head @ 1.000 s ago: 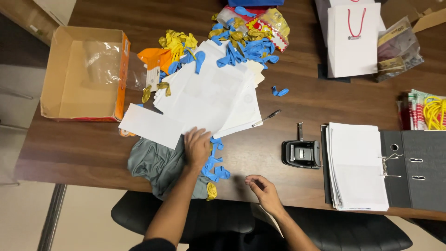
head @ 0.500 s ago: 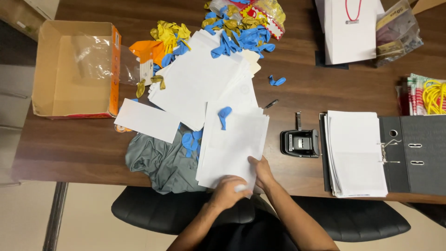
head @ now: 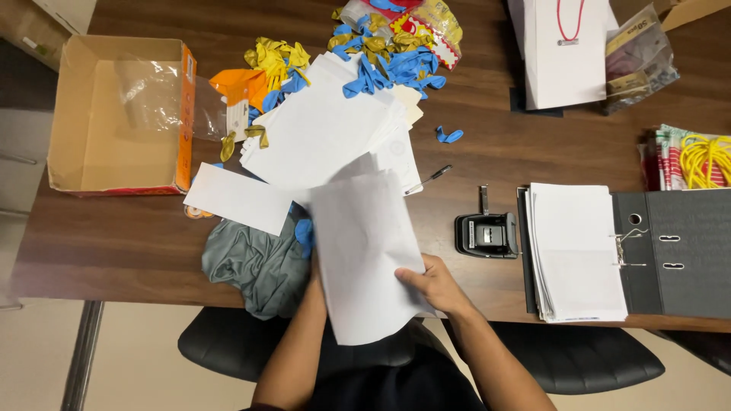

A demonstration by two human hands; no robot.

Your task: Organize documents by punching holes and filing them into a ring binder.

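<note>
Both my hands hold a few white paper sheets, lifted and tilted over the desk's near edge. My right hand grips the sheets' right edge, thumb on top. My left hand is mostly hidden behind the sheets, at their left edge. A larger pile of white paper lies on the desk beyond. Blue balloons and yellow balloons are scattered around that pile.
A black hole punch sits right of the sheets, beside an open grey ring binder with filed paper. A pen, grey cloth, open cardboard box, white bag and yellow cord also lie around.
My left hand left the blue balloons on the cloth. Both hands took up a few sheets, pulled them to the desk's near edge and raised them off the desk.
</note>
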